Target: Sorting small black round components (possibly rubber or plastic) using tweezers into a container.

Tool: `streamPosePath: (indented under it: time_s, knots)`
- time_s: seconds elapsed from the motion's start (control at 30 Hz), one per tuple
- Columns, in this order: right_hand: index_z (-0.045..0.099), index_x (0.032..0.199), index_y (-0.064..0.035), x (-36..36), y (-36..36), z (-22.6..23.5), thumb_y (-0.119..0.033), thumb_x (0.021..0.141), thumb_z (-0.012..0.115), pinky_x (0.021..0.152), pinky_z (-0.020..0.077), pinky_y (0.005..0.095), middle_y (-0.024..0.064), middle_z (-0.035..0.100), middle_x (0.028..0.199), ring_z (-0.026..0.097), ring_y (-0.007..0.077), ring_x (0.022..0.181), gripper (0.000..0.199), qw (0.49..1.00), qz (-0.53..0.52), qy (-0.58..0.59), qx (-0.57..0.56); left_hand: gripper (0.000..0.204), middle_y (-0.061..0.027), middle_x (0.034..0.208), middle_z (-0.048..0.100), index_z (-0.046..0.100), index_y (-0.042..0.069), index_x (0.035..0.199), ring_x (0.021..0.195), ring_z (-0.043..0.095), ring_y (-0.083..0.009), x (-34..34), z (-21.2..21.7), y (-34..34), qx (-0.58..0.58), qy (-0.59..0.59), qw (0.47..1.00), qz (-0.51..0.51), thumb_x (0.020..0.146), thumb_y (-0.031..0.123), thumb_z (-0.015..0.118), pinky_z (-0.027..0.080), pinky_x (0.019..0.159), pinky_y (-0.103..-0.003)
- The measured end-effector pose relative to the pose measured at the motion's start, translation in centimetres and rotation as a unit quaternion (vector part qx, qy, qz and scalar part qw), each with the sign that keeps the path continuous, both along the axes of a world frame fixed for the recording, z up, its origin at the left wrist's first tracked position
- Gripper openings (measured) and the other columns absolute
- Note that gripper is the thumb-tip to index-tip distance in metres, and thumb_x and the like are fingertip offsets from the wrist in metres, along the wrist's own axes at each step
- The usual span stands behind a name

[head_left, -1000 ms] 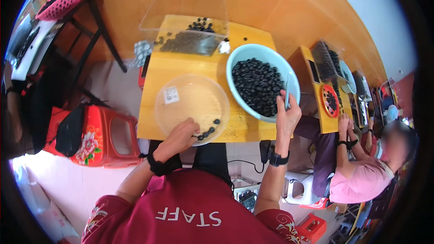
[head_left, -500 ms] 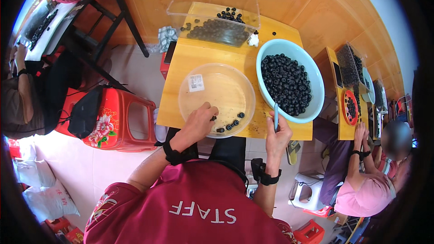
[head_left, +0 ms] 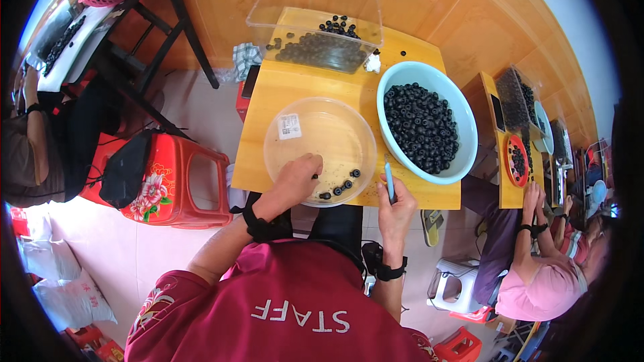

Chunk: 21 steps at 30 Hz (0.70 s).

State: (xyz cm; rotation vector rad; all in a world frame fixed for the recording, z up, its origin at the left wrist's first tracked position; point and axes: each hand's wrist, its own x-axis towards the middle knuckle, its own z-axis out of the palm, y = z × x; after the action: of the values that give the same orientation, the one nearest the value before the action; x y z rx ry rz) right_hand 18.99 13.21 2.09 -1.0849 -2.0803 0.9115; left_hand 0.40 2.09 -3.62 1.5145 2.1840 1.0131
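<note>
The right hand, fingers closed around a light-blue pen-like tool, has drawn clear of the blue basin, leaving its black beads untouched; left of the basin, the left hand pinches a single bead over a clear round tray.

You wear a maroon short-sleeved shirt with white block lettering across it and pale, curling embroidery on the sleeve. Your trousers are black. A black band circles your left wrist, another black wristband your right.
</note>
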Motion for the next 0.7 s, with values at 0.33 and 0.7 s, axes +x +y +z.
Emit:
streamPosePath:
  time_s: [0.33,0.7]
  knots:
    - [0.063,0.102,0.0017,-1.4,-1.9,0.8,-0.009,0.082,0.062,0.055,0.0389,0.0211,0.0001,0.057,0.070,0.048,0.0063,0.061,0.022,0.994,0.077,0.048,-0.059,0.015,0.0002,0.084,0.061,0.060,0.005,0.097,0.064,0.058,-0.0072,-1.9,3.9,-1.6,0.130,-0.724,0.677,0.019,0.083,0.007,0.064,0.050,0.060,-0.019]
    - [0.064,0.099,0.0013,-3.1,-4.1,2.1,-0.009,0.081,0.063,0.051,0.0408,0.0229,0.0099,0.062,0.074,0.054,0.0130,0.057,0.021,0.978,0.205,0.033,0.012,0.016,-0.0032,0.087,0.062,0.059,0.004,0.100,0.075,0.061,-0.0101,-0.4,4.1,-2.4,0.157,-0.809,0.566,0.002,0.084,0.007,0.062,0.052,0.069,-0.020]
